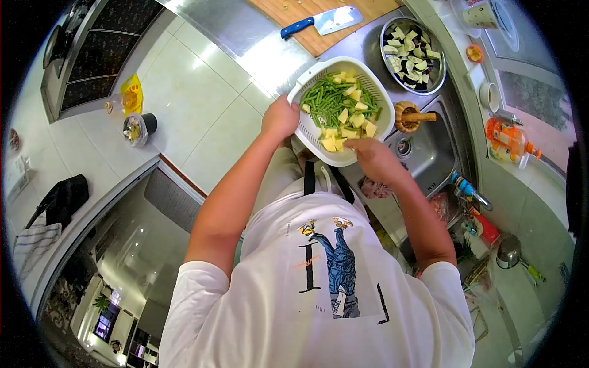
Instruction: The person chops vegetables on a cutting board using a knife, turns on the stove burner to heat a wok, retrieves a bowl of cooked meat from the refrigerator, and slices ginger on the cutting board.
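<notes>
A white plastic colander (338, 159) is held up in front of my body, tilted slightly. Cut green beans (328, 101) and pale yellow potato chunks (350, 119) lie inside it. My left hand (282, 118) is closed on the colander's left rim. At its lower right edge my right hand (373, 158) grips the rim, fingers close to the potato chunks; some of those fingers are hidden. Just beyond the colander, a metal bowl (385, 46) of cut eggplant pieces (414, 55) stands on the counter. A wooden mortar with a pestle (408, 116) is right of the colander.
A blue-handled cleaver (322, 23) lies on a wooden cutting board (270, 5) at the counter's edge. The steel sink (432, 150) and its faucet (475, 193) are at my right. An orange bottle (509, 138) stands on the sill. Left, a small bin (146, 126) holds scraps.
</notes>
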Tool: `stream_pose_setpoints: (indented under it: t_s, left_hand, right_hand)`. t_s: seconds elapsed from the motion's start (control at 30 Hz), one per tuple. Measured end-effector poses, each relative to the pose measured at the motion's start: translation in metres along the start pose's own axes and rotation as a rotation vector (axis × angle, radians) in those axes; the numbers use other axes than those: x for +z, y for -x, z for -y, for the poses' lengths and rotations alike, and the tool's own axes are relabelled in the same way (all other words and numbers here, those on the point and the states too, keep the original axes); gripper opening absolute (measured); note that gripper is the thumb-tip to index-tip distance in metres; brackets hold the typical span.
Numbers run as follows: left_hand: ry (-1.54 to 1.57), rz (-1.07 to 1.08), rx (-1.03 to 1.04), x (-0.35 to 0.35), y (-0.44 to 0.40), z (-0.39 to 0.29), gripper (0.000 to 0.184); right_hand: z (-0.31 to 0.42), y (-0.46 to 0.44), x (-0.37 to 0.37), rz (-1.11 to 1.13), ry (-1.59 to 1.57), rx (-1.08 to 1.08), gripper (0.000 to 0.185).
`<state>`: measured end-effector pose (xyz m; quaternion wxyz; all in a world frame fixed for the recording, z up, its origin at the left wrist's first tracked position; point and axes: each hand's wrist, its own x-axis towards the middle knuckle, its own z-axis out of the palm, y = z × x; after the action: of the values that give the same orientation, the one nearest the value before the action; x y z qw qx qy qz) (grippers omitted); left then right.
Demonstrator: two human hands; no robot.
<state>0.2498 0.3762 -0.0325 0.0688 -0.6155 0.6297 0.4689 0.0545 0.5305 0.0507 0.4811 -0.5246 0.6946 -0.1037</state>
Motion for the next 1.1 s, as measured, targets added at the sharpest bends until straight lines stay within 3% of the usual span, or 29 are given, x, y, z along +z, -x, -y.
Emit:
stream_pose_setpoints:
  t_s: [0.1, 0.17, 0.23, 0.3, 0.4, 0.53, 0.6, 0.67, 0.77, 0.83, 0.87, 0.9, 0.97, 1.1]
  left_hand:
    - [0.008, 0.0, -0.004, 0.0, 0.001, 0.0, 0.035]
    - [0.013, 0.001, 0.005, 0.002, -0.002, 0.002, 0.035]
    - [0.052, -0.002, -0.002, 0.007, -0.008, 0.01, 0.036]
    - [0.036, 0.003, -0.005, 0.007, -0.007, 0.011, 0.036]
    - [-0.001, -0.024, 0.075, 0.011, -0.016, 0.019, 0.036]
    - [-0.022, -0.069, 0.155, 0.017, -0.021, 0.027, 0.036]
    - [-0.015, -0.075, 0.156, 0.015, -0.016, 0.024, 0.037]
    - [0.03, 0.006, 0.012, 0.006, -0.009, 0.01, 0.038]
    - [0.025, 0.007, 0.021, 0.006, -0.009, 0.012, 0.037]
    - [0.006, 0.008, 0.025, 0.004, -0.007, 0.012, 0.037]
    - [0.007, 0.013, 0.01, 0.005, -0.009, 0.014, 0.037]
    - [0.008, 0.02, -0.001, 0.006, -0.011, 0.013, 0.037]
    - [0.011, 0.02, 0.011, 0.006, -0.008, 0.011, 0.038]
    - [-0.002, 0.021, 0.02, 0.003, -0.008, 0.009, 0.039]
  right_hand:
    - [-0.006, 0.002, 0.021, 0.015, 0.051, -0.044, 0.027]
    - [0.0, -0.023, 0.04, -0.177, -0.069, -0.211, 0.027]
    - [0.014, -0.06, 0.054, -0.242, 0.093, -0.15, 0.029]
    - [0.026, -0.091, 0.063, -0.316, 0.078, -0.258, 0.027]
    - [0.025, -0.125, 0.081, -0.31, 0.203, -0.085, 0.015]
    - [0.023, -0.125, 0.082, -0.323, 0.266, -0.028, 0.016]
    - [0.024, -0.123, 0.081, -0.305, 0.282, -0.011, 0.015]
    - [0.023, -0.126, 0.077, -0.292, 0.299, -0.006, 0.015]
    - [0.009, -0.122, 0.08, -0.337, 0.217, -0.105, 0.017]
    - [0.007, -0.121, 0.075, -0.287, -0.344, -0.103, 0.017]
    - [0.008, -0.114, 0.061, 0.008, -0.768, 0.174, 0.019]
    - [0.009, -0.106, 0.049, 0.008, -0.765, 0.172, 0.019]
    - [0.005, -0.088, 0.031, 0.157, -1.247, 0.134, 0.017]
    - [-0.011, -0.072, 0.003, 0.009, -1.347, 0.2, 0.014]
